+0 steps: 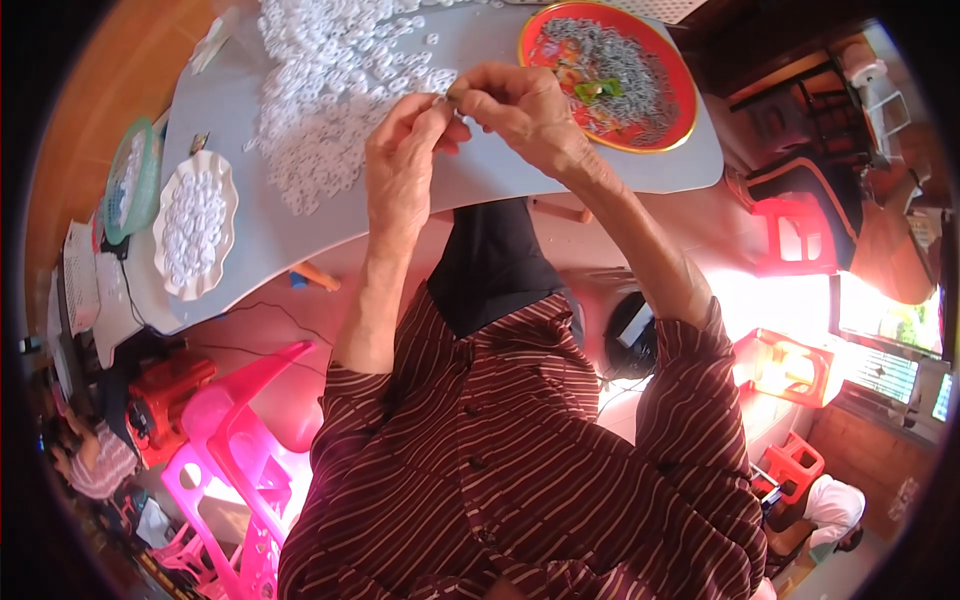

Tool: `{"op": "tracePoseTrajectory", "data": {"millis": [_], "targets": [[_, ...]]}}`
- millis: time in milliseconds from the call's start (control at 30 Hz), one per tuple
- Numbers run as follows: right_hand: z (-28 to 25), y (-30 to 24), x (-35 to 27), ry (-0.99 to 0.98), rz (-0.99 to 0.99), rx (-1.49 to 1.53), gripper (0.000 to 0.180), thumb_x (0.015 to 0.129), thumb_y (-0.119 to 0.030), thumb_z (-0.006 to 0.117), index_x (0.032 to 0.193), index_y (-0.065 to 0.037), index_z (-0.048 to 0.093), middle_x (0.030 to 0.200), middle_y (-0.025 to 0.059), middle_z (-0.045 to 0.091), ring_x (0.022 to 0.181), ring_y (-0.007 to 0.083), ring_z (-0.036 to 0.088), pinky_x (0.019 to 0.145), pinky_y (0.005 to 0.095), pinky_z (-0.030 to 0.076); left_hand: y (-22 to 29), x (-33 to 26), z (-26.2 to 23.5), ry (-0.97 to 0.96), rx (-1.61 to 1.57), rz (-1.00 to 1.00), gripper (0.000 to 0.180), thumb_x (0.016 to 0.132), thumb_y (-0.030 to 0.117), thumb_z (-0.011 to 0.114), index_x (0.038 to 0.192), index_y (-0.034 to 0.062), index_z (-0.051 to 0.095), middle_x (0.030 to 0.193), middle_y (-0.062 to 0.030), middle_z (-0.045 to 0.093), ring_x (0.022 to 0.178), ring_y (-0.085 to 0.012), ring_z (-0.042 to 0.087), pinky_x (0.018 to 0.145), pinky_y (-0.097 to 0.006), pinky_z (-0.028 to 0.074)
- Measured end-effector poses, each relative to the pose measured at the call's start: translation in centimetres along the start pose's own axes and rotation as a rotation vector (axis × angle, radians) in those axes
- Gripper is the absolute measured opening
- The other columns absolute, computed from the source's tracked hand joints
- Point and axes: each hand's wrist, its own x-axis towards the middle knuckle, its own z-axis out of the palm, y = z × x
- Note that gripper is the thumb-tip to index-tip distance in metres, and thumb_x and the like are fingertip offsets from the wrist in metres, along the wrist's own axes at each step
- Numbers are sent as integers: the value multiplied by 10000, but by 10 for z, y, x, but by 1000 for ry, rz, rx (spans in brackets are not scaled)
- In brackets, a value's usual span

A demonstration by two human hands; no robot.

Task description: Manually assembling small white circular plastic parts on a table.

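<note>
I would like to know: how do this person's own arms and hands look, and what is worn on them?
Both the left hand and right hand are bare, without gloves. The forearms are uncovered. The left sleeve and right sleeve are dark maroon with thin pale stripes. I see no watch.

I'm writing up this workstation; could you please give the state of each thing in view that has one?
Left hand: raised, pinched shut, contents unclear
Right hand: pinched shut beside the left, contents unclear
White pieces: loose, heaped and scattered
Red tray: holding loose grey pieces
Scalloped dish: filled with white pieces
Green basket: holding white pieces
Nearest pink chair: unoccupied
</note>
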Motion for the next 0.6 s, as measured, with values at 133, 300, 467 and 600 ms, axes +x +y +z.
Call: {"op": "tracePoseTrajectory", "data": {"millis": [133,300,467,600], "targets": [[-35,2,16,57,-208,-462,151,774,-134,615,852,-12,657,700,108,641,645,119,614,627,262,489,-6,-4,-8,-70,106,36,149,876,141,566,891,5,626,690,-33,601,654,-80,511,629,-223,407],[-119,20,49,148,-156,-861,143,746,-169,610,810,-63,683,650,111,631,663,255,642,629,359,505,-9,-9,-5,-48,128,-2,140,878,135,564,888,10,626,676,-22,592,652,-76,504,627,-217,399],[-127,39,61,-10,-187,-1070,147,757,-156,631,845,-55,692,759,115,667,675,225,645,673,343,505,-9,-8,-5,-62,164,2,141,886,136,559,896,10,622,673,-20,587,660,-73,501,627,-217,401],[-117,42,63,-2,-186,-1106,149,728,-176,628,838,-109,702,766,137,649,755,296,630,705,403,506,-9,-10,-3,-73,244,48,167,889,152,534,867,5,607,670,-13,545,661,-75,479,604,-214,368]]}}
